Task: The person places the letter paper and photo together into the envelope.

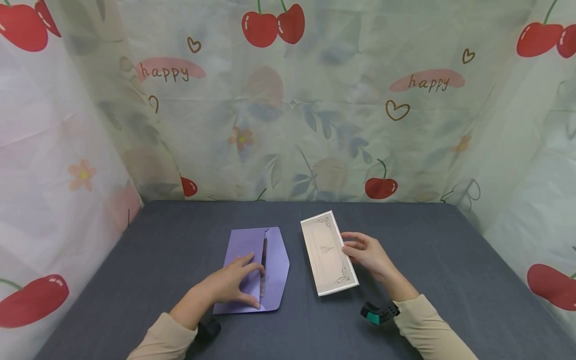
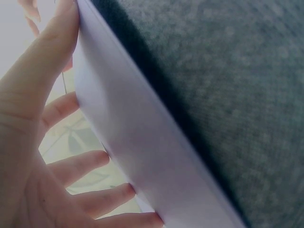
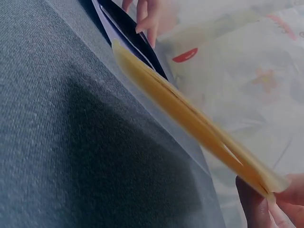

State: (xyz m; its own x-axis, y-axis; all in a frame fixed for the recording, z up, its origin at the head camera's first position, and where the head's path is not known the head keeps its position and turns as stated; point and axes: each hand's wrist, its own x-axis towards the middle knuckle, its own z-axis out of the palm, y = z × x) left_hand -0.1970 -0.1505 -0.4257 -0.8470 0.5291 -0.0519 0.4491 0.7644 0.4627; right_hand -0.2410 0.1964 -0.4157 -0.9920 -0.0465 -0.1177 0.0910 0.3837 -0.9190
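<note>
Sleeves point(image 1: 429, 327) come nearest, with dark wrist straps point(image 1: 379, 313). The left hand point(image 1: 225, 284) rests on a purple envelope point(image 1: 277, 270), fingers spread, left of the bench's point(image 1: 180, 235) middle, its flap toward the right edge. The right hand point(image 1: 370, 256) pinches a cream card point(image 1: 327, 257), tilted above the bench. A cherry-print curtain point(image 1: 292, 150) hangs beyond the far edge.

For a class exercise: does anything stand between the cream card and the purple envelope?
Nothing visible stands between the cream card and the purple envelope, though the left hand has fingers at its opening.
</note>
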